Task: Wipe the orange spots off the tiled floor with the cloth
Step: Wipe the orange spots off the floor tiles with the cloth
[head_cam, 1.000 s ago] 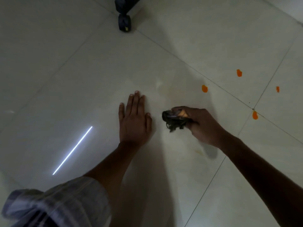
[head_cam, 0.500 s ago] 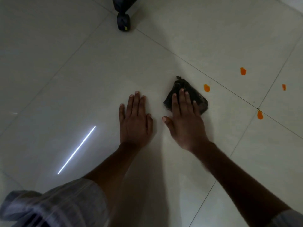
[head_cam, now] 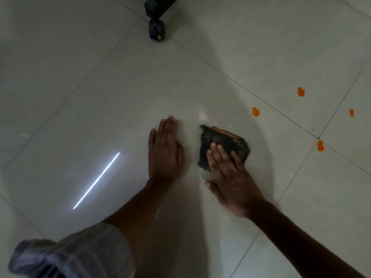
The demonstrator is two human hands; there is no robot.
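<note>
A dark crumpled cloth (head_cam: 222,140) with an orange-stained edge lies flat on the pale tiled floor (head_cam: 100,87). My right hand (head_cam: 230,177) presses on its near part with the fingers spread over it. My left hand (head_cam: 164,151) rests palm down on the floor just left of the cloth, holding nothing. Several orange spots sit to the right: one nearest the cloth (head_cam: 255,111), one farther back (head_cam: 301,91), a small one near the right edge (head_cam: 351,112), and one on a grout line (head_cam: 320,146).
A black furniture leg with a caster wheel (head_cam: 157,32) stands at the top centre. A bright streak of reflected light (head_cam: 96,180) crosses the tile to the left. My striped sleeve (head_cam: 70,257) fills the lower left.
My right hand first held the cloth bunched up, then flattened it far out on the floor. It has now dragged the cloth back toward me, away from the nearest orange spot. The left hand stayed put.
</note>
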